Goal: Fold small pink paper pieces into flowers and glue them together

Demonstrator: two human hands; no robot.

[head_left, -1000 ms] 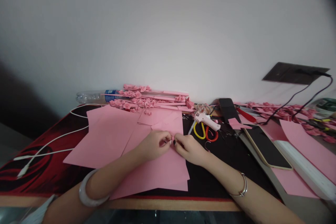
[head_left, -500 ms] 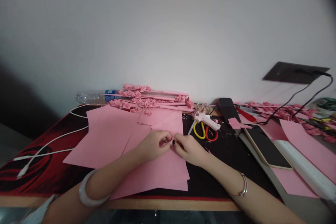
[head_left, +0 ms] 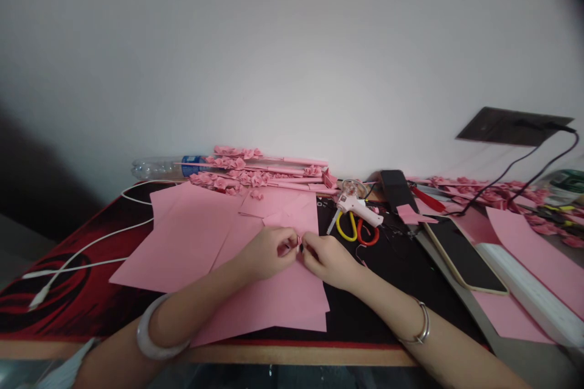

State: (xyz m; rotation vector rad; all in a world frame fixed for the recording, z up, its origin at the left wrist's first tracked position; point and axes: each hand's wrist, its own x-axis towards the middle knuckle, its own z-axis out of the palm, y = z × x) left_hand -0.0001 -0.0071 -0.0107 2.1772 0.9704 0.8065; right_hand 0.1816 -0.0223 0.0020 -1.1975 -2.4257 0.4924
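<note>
My left hand (head_left: 272,250) and my right hand (head_left: 327,256) meet over a spread of pink paper sheets (head_left: 191,237). Between their fingertips is a small folded piece of pink paper (head_left: 299,240), pinched from both sides and mostly covered by the fingers. Both hands are closed on it. Just beyond the right hand lie scissors (head_left: 347,228) with one yellow and one red handle, and a white glue gun (head_left: 358,206) rests across them. Smaller pink paper pieces (head_left: 283,214) lie on the sheets behind my hands.
Pink paper flowers on stems (head_left: 255,177) lie along the wall beside a clear plastic bottle (head_left: 157,168). To the right are a phone (head_left: 465,255), a white power strip (head_left: 529,292) and more paper flowers (head_left: 497,191). A white cable (head_left: 86,249) crosses the red-and-black mat on the left.
</note>
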